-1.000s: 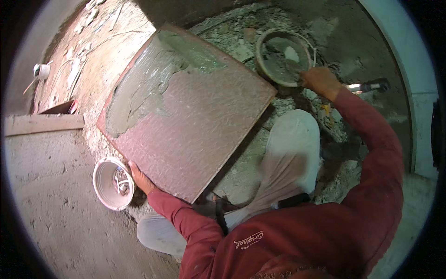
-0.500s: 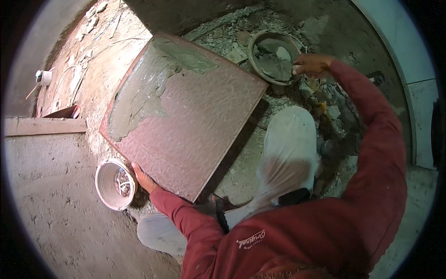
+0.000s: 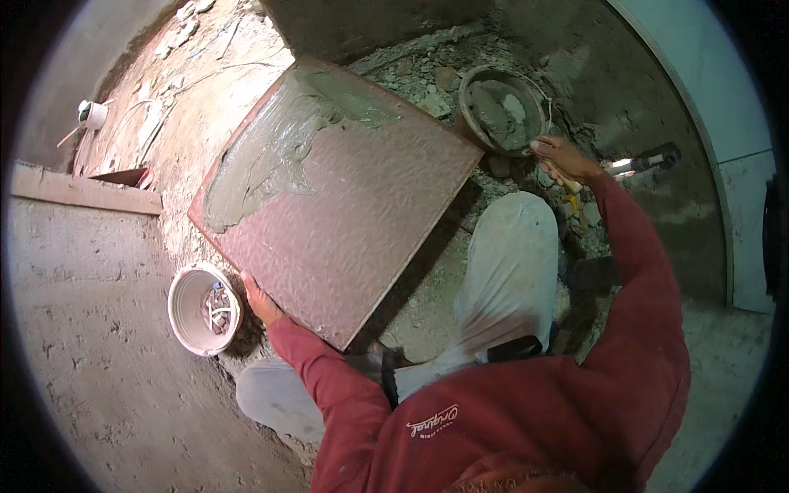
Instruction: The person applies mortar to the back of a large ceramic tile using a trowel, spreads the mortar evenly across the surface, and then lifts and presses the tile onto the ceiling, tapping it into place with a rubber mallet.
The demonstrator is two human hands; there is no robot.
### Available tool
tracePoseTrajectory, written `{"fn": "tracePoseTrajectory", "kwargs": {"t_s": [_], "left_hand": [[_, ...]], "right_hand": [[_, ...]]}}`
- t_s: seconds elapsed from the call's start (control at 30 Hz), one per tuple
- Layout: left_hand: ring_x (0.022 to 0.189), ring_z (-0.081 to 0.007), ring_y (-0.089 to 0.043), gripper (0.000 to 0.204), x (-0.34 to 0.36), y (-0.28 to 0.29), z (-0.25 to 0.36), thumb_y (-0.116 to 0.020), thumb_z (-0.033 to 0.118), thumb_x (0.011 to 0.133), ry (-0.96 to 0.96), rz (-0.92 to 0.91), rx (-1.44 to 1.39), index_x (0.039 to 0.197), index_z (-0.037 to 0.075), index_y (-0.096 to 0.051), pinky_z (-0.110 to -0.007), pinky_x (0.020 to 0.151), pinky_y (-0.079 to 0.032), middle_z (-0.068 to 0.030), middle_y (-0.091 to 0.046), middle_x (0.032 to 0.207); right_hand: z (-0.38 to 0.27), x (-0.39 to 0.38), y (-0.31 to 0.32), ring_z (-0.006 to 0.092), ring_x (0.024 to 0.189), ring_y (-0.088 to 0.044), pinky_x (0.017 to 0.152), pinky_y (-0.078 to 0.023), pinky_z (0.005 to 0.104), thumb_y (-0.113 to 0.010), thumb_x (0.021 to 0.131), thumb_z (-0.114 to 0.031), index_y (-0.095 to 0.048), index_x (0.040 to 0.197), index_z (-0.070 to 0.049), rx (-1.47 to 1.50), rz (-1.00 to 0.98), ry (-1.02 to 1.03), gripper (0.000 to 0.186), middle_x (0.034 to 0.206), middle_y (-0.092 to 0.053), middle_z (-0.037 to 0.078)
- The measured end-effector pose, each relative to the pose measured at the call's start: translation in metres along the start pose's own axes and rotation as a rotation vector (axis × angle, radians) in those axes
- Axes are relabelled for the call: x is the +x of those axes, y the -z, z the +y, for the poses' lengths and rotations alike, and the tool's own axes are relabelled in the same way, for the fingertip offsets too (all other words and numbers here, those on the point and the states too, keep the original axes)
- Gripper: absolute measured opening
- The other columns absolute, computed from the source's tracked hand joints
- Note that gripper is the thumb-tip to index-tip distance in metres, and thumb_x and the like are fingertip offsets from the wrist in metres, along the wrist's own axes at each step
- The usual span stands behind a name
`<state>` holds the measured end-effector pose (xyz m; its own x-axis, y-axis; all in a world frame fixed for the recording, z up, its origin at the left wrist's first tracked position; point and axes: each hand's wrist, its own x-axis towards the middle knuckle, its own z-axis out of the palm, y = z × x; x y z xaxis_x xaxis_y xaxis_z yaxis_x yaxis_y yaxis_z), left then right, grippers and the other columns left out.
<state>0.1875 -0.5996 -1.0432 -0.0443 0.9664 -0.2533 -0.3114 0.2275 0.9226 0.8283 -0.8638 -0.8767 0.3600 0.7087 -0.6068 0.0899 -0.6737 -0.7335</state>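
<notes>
A large square tile (image 3: 362, 222), its textured back facing up, lies tilted in front of me. Wet grey mortar (image 3: 259, 168) is spread over its far left part. My left hand (image 3: 261, 301) grips the tile's near left edge, some fingers hidden under it. My right hand (image 3: 563, 158) is closed around the pale handle of a trowel (image 3: 572, 184) at the near right rim of a bucket (image 3: 470, 131). Grey mortar (image 3: 497, 107) sits inside that bucket. The trowel's blade cannot be made out clearly.
A white bucket (image 3: 179, 320) with small white tile spacers or clips stands beside my left hand. Rubble (image 3: 431, 103) lies along the far wall. A dark-ended tool (image 3: 657, 158) lies at the right. A wooden board (image 3: 86, 191) edges the left floor, near a small white container (image 3: 93, 115).
My right hand has drawn back slightly from over the bucket, and the trowel's handle now shows. My left hand stays on the tile edge. The view has shifted a little.
</notes>
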Motion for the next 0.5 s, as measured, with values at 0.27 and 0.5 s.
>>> {"fn": "tracePoseTrajectory", "kwargs": {"t_s": [0.27, 0.5], "left_hand": [[0.108, -0.0215, -0.062, 0.054, -0.011, -0.007, 0.013, -0.054, 0.042, 0.102, 0.018, 0.044, -0.079, 0.131, -0.003, -0.056, -0.034, 0.096, -0.047, -0.0113, -0.064, 0.123], [0.106, -0.0185, -0.062, 0.050, -0.006, -0.010, 0.007, -0.056, 0.038, 0.102, 0.033, 0.037, -0.157, 0.130, -0.003, -0.057, -0.032, 0.096, -0.047, -0.0084, -0.065, 0.121]], "right_hand": [[-0.074, -0.046, -0.047, 0.0077, 0.061, -0.052, 0.053, -0.042, 0.0269, -0.061, 0.098, -0.041, -0.047, 0.139, -0.001, -0.288, 0.191, 0.161, 0.059, 0.077, -0.052, 0.001], [-0.130, -0.011, -0.131, 0.0412, 0.093, -0.062, 0.078, -0.049, 0.0447, -0.063, 0.093, -0.026, -0.049, 0.127, -0.004, -1.178, 0.269, 0.703, 0.043, 0.106, -0.063, 0.020]]}}
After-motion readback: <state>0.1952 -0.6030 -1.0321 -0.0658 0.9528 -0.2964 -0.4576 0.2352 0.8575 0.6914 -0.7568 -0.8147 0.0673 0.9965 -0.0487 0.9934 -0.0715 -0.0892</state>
